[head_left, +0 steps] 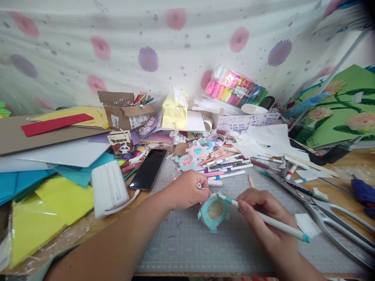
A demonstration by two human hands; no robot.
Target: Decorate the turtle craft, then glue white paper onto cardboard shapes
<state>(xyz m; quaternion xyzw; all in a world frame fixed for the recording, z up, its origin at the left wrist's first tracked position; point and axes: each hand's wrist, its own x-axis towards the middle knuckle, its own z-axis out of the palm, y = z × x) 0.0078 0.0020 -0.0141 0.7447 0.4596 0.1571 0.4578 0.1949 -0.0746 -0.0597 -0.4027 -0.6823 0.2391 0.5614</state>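
Carton (pixel 120 143): panda, Chinese characters, not surely legible. White box (pixel 249 121): handwritten figures, mostly unreadable. Right hand (pixel 260 212) grips marker (pixel 281 225); long axis diagonal, tip up-left at teal piece (pixel 209 223), between hands. Left hand (pixel 187 189) closed around white tube (pixel 199 185).

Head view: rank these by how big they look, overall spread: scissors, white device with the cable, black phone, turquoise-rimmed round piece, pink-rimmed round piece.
Largest to smallest:
1. Scissors
2. White device
3. Black phone and turquoise-rimmed round piece: too alike to rank
4. Pink-rimmed round piece
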